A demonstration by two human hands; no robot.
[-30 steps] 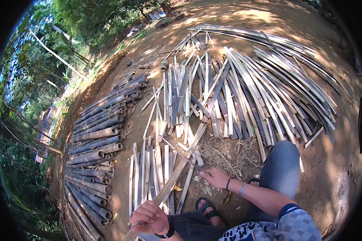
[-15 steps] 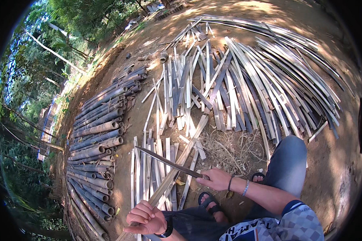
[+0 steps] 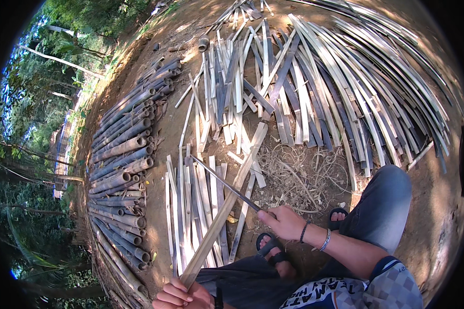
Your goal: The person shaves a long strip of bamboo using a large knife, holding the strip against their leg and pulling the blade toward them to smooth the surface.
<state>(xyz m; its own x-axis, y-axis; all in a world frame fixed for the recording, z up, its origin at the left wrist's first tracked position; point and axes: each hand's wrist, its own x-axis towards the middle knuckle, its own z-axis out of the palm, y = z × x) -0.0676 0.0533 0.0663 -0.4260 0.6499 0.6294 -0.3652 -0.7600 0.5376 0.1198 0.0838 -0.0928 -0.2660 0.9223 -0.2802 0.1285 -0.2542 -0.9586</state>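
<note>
My left hand [image 3: 179, 295], at the lower edge, has its fingers wrapped round the near end of a long split bamboo strip [image 3: 217, 224]. The strip slants away from me, up and to the right, with its pale flat face showing. In my right hand [image 3: 285, 222] is the handle of a long knife [image 3: 227, 184], held in a closed grip. Its thin dark blade points up and left and crosses the strip about midway. I cannot tell whether the edge bites into the bamboo.
Whole dark bamboo poles [image 3: 119, 181] lie stacked on the left. Split strips [image 3: 340, 98] fan out over the ground ahead, and a smaller bunch [image 3: 196, 206] lies behind the held strip. Curly shavings [image 3: 299, 177] are heaped near my sandalled feet [image 3: 274, 256].
The whole view has shifted, so the piles sit higher. My left hand has drawn down towards the lower edge, and the strip shows more of its flat face. The knife still crosses it.
</note>
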